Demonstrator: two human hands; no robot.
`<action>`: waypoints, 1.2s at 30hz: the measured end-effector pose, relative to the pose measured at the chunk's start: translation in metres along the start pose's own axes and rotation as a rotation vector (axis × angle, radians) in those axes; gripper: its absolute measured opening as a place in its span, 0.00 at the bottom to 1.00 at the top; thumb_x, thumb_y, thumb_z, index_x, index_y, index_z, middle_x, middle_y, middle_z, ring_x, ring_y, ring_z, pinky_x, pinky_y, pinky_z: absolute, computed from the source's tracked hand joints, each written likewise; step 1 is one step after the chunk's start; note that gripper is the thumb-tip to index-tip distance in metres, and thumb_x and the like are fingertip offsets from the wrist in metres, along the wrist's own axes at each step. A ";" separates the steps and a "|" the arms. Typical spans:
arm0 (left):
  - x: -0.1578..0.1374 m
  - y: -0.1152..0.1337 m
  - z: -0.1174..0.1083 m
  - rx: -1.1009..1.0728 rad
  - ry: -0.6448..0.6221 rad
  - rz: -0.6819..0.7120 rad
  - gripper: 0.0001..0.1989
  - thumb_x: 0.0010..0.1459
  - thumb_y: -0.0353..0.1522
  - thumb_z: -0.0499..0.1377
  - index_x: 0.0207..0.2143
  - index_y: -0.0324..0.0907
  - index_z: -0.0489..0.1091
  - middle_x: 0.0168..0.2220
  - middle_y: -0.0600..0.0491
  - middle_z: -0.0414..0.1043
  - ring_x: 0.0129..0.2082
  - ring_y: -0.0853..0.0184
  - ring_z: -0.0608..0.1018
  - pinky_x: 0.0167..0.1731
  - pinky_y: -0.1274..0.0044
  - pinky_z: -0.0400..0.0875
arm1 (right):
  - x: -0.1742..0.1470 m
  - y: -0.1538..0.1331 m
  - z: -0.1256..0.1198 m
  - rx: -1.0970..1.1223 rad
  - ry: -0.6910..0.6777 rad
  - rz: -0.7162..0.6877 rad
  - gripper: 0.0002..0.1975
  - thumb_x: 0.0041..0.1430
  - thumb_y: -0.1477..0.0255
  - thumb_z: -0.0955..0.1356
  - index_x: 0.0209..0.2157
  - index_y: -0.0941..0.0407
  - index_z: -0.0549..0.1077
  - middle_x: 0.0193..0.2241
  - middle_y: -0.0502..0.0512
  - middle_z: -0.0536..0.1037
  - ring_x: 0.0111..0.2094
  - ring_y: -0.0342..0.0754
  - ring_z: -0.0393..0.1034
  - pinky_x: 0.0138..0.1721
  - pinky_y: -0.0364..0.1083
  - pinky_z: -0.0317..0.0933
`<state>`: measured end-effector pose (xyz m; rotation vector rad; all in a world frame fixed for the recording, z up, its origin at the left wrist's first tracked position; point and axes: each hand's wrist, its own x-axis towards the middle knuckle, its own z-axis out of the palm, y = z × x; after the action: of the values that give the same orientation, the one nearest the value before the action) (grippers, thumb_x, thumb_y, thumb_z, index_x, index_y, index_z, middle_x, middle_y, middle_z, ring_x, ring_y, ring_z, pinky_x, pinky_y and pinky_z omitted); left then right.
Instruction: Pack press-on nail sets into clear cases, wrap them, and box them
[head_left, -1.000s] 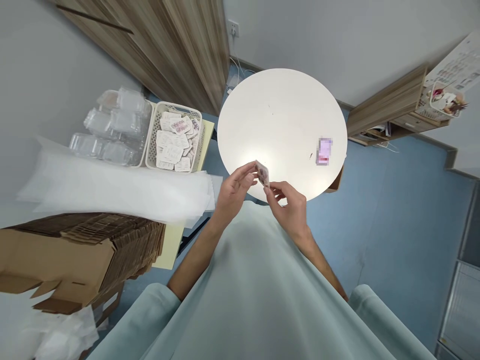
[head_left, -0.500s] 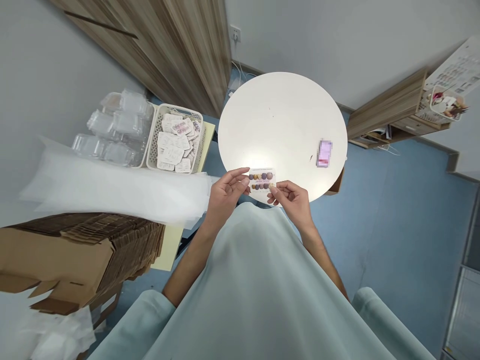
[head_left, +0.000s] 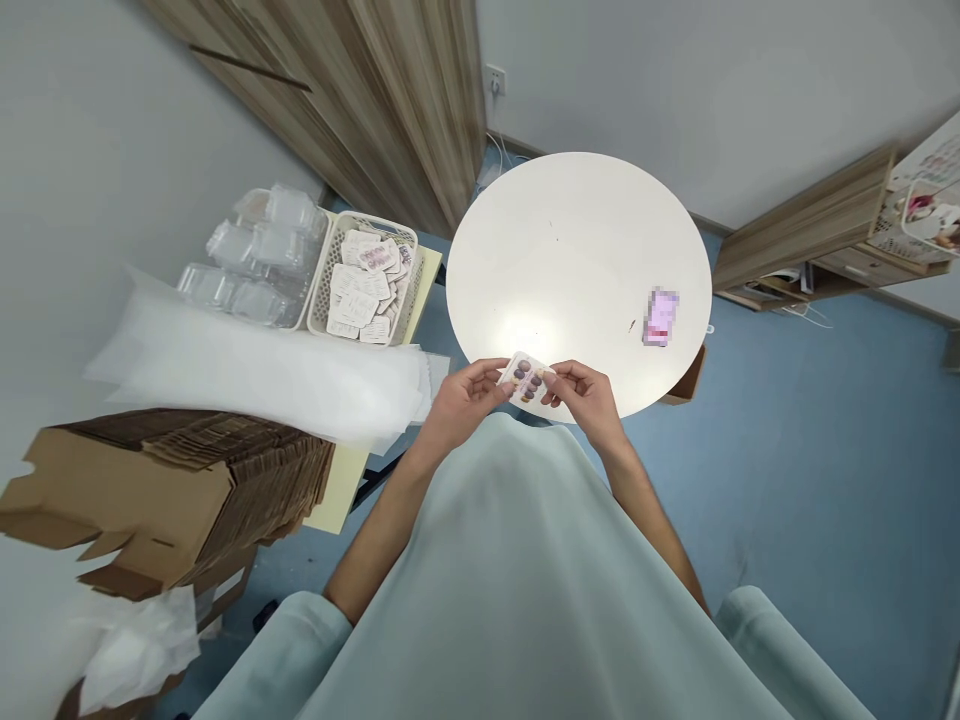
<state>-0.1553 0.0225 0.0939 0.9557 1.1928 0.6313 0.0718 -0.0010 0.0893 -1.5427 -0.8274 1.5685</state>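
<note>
A small white printed card (head_left: 527,378) with two rows of round, macaron-like pictures is tilted between my hands, over the near edge of the round white table (head_left: 577,230). My left hand (head_left: 466,402) pinches its left side, thumb on top and fingers behind. On the card's right side, my right hand (head_left: 583,398) grips it the same way, its thumb lying over the printed face. The fingertips beneath the card are partly hidden.
A pixelated pinkish rectangle (head_left: 661,317) lies on the table's right side. To the left are a white basket of cards (head_left: 365,285), clear plastic boxes (head_left: 259,250), white sheets (head_left: 262,385) and folded cardboard boxes (head_left: 172,500). A wooden shelf (head_left: 814,220) stands at right.
The card has turned from nearly level to slanted, its picture rows now running diagonally. My left fingers have closed more firmly on its left side. The view has shifted slightly.
</note>
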 end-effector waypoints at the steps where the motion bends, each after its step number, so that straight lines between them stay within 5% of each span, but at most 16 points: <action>1: 0.000 -0.003 0.004 -0.013 -0.019 -0.021 0.31 0.59 0.54 0.80 0.56 0.45 0.85 0.46 0.46 0.89 0.47 0.55 0.89 0.52 0.63 0.88 | 0.006 0.003 -0.003 0.000 -0.002 0.001 0.31 0.51 0.39 0.85 0.37 0.52 0.83 0.26 0.49 0.82 0.29 0.49 0.79 0.33 0.48 0.74; 8: 0.005 -0.021 0.032 -0.217 0.183 -0.076 0.31 0.57 0.56 0.81 0.50 0.43 0.84 0.51 0.43 0.89 0.47 0.56 0.90 0.56 0.61 0.88 | 0.027 0.019 -0.015 0.017 -0.096 0.030 0.33 0.50 0.43 0.85 0.47 0.51 0.84 0.37 0.51 0.85 0.37 0.49 0.82 0.40 0.49 0.77; 16: 0.005 -0.039 0.050 -0.193 0.269 -0.094 0.34 0.55 0.56 0.82 0.52 0.43 0.83 0.52 0.44 0.89 0.51 0.55 0.88 0.56 0.63 0.84 | 0.028 0.045 -0.011 0.063 -0.110 0.071 0.28 0.54 0.43 0.83 0.36 0.51 0.78 0.36 0.53 0.87 0.42 0.52 0.85 0.44 0.50 0.80; 24: 0.042 -0.090 -0.014 0.074 0.314 -0.063 0.40 0.58 0.62 0.75 0.56 0.39 0.83 0.51 0.41 0.89 0.41 0.56 0.90 0.47 0.64 0.86 | 0.068 0.077 0.017 0.046 -0.104 0.125 0.28 0.49 0.47 0.85 0.39 0.54 0.81 0.34 0.54 0.89 0.35 0.49 0.85 0.41 0.48 0.79; 30: 0.072 -0.105 -0.052 0.404 0.198 -0.165 0.25 0.73 0.44 0.66 0.64 0.39 0.81 0.53 0.42 0.90 0.51 0.51 0.91 0.61 0.61 0.83 | 0.102 0.113 0.045 -0.031 0.009 0.202 0.17 0.58 0.59 0.82 0.42 0.55 0.82 0.33 0.54 0.89 0.36 0.51 0.87 0.49 0.50 0.82; 36: 0.088 -0.104 -0.083 0.724 0.127 -0.249 0.21 0.76 0.35 0.60 0.67 0.41 0.78 0.71 0.40 0.80 0.61 0.48 0.88 0.66 0.59 0.79 | 0.114 0.120 0.055 -0.505 0.192 0.321 0.12 0.71 0.69 0.75 0.53 0.56 0.82 0.58 0.64 0.90 0.56 0.57 0.89 0.64 0.56 0.79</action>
<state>-0.2175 0.0685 -0.0458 1.3451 1.6698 0.0409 0.0105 0.0422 -0.0683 -2.2446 -0.9484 1.4619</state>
